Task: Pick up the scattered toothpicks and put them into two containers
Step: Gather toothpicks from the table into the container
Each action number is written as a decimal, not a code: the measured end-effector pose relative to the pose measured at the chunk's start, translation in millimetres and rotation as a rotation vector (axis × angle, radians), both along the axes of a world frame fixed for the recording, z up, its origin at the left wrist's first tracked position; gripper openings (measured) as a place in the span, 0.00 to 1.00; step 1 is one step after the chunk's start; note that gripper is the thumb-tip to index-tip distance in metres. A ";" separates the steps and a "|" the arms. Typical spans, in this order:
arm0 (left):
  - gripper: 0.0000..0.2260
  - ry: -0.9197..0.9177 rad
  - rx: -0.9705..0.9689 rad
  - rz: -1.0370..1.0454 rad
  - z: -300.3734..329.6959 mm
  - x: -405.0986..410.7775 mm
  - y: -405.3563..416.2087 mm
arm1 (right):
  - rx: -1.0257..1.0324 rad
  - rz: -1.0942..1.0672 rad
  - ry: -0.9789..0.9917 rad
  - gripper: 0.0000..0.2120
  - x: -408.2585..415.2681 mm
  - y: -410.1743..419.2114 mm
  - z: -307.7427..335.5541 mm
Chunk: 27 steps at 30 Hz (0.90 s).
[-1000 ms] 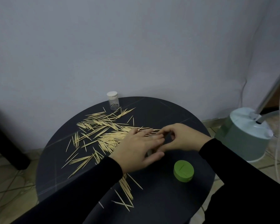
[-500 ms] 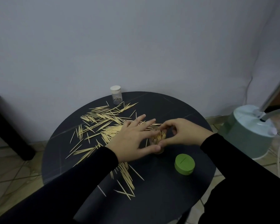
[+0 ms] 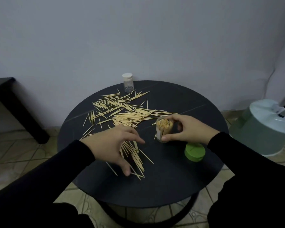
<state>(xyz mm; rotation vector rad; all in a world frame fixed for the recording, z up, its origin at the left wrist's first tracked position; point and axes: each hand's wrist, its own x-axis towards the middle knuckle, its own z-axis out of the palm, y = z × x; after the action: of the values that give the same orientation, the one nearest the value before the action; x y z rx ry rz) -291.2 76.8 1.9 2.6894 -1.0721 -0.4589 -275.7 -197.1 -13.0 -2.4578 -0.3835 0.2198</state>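
Round black table [image 3: 171, 186] is seen before a pale wall. Scattered toothpicks [image 3: 127, 112] are spread from its far edge to its middle. An open container [image 3: 164, 130], nearly full, is gripped by the right hand [image 3: 187, 129]. Over a near bundle the left hand [image 3: 115, 143] is spread, fingers relaxed; gathering seems under way, and a pinch is needed next.

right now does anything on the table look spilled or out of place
Yes. Loose toothpicks lie scattered across the round black table, a second clump under the left hand. The right hand holds an open, partly filled container; its green lid sits beside it. The white-capped bottle looks nearly empty.
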 end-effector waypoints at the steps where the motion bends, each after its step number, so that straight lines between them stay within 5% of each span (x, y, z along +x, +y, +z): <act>1: 0.38 -0.006 0.009 -0.009 -2.0 -2.0 1.9 | 0.044 -0.010 0.010 0.29 -0.2 0.9 -1.4; 12: 0.28 -0.008 -0.083 0.066 -24.7 -1.1 25.9 | 0.207 -0.076 0.054 0.31 -0.6 8.6 -10.1; 20: 0.25 -0.114 -0.160 -0.079 -43.0 -2.6 4.2 | 0.216 -0.073 0.042 0.30 -0.9 10.5 -11.3; 27: 0.12 -0.241 -0.212 -0.080 -46.8 7.6 -14.2 | 0.200 -0.056 0.034 0.28 1.0 9.0 -10.7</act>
<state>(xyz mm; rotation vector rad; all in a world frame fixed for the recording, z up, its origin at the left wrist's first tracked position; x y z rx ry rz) -283.5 62.6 -44.8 2.5654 -1.2179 -0.0288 -274.8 -188.1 -23.7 -2.2623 -0.3062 0.1894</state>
